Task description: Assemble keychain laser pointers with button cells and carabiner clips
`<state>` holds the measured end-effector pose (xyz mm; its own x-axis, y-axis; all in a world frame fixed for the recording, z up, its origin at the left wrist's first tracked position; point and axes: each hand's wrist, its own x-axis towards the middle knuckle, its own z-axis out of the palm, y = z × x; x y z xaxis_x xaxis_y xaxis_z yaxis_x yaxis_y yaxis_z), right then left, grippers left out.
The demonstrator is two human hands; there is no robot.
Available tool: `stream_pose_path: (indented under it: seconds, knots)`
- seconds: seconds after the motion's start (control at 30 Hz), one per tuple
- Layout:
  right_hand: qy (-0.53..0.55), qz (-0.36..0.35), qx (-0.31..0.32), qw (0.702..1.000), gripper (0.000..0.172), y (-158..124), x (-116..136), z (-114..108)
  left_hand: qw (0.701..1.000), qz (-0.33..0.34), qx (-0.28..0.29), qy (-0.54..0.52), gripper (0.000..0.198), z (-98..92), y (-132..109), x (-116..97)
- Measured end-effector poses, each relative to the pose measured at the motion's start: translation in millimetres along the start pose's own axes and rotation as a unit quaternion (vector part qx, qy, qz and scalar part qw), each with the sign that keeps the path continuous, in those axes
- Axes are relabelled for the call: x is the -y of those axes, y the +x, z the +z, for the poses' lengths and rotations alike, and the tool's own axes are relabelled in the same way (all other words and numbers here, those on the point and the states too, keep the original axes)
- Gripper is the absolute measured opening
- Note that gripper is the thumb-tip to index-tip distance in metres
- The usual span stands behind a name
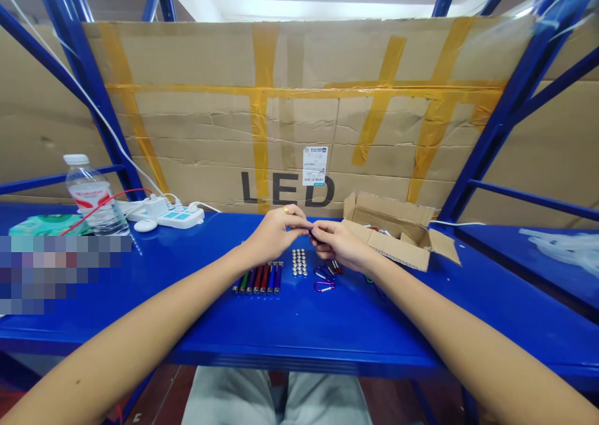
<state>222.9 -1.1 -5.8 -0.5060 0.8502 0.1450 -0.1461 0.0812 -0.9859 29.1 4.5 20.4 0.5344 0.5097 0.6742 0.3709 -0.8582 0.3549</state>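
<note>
1. Above the blue shelf [299,325], mid-frame: left hand [276,231] and right hand [339,243] meet fingertip to fingertip, both pinched on one small dark piece [310,231]. It sits between the two thumbs, mostly hidden; what it is I cannot tell.
2. Handling, as a judgement: light, rigid, small enough to slip from a pinch. Best held by its ends, one hand each, close over the shelf so a drop stays short.
3. Below the hands: a row of small torches [259,278], side by side, barrels in mixed colours. Likely smooth metal, prone to rolling.
4. Just right of them: button cells [299,262] in neat columns. Tiny, slick, easily scattered.
5. Further right: carabiner clips [324,279], loose.
6. Behind the right hand: open carton [397,225]. Far left: bottle [93,197], power strip [171,214].
</note>
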Motion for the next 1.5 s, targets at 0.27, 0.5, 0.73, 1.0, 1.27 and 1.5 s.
stream_pose_path:
  seconds: [0.27, 0.5, 0.73, 1.0, 1.27, 1.5]
  knots:
    - [-0.02, -0.007, -0.02, 1.0, 0.027, -1, 3, 3, 0.998, 0.032, 0.007, 0.061, 0.023, 0.4, 0, 2]
    - [-0.125, -0.043, -0.047, 0.99, 0.023, 1, -1, 0, 0.995, -0.092, -0.005, -0.046, 0.014, 3.6, -1, 3]
    - [-0.218, -0.102, -0.093, 0.966, 0.023, 2, -3, -3, 0.989, -0.112, -0.012, -0.094, 0.013, 0.6, 0, 5]
    - [-0.349, -0.228, -0.096, 0.904, 0.022, 8, -11, -10, 0.983, -0.14, -0.019, -0.12, 0.012, 5.0, -1, 9]
    - [-0.421, -0.216, -0.089, 0.876, 0.024, -5, -4, -6, 0.984, -0.153, 0.052, -0.071, 0.01, -1.6, -3, 0]
    - [-0.545, -0.235, -0.081, 0.8, 0.018, -11, 6, -8, 0.978, -0.154, 0.065, -0.122, 0.004, 3.1, -5, 1]
